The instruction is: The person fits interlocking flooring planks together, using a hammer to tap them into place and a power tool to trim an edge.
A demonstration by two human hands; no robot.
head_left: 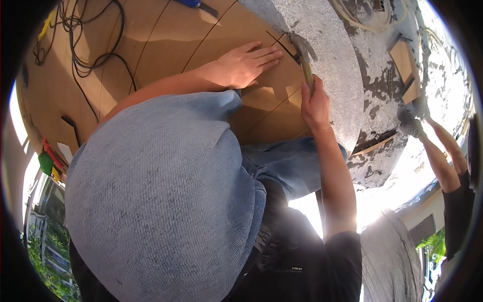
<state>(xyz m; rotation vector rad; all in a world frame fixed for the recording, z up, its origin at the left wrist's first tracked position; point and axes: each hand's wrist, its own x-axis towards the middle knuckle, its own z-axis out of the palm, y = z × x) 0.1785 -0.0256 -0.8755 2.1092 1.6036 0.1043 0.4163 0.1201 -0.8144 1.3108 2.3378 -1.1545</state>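
My left hand (249, 64) lies flat on a brown floor plank (274, 108), its fingers stretched toward the plank's far edge. In my right hand (316, 104) is a claw hammer (308, 68), gripped by its pale handle. Its metal head sits at the outer edge of the laid planks, close to a dark strip (284, 46) along that edge. Whether the head touches the strip I cannot tell. My bent leg in blue jeans (166, 166) fills much of the lower left.
Bare grey underlay (347, 75) borders the planks on the right. A black cable (83, 60) lies coiled at the far left, and a blue-handled tool (191, 4) at the top. At right, another person's gloved hands (410, 118) are near loose plank pieces (402, 60).
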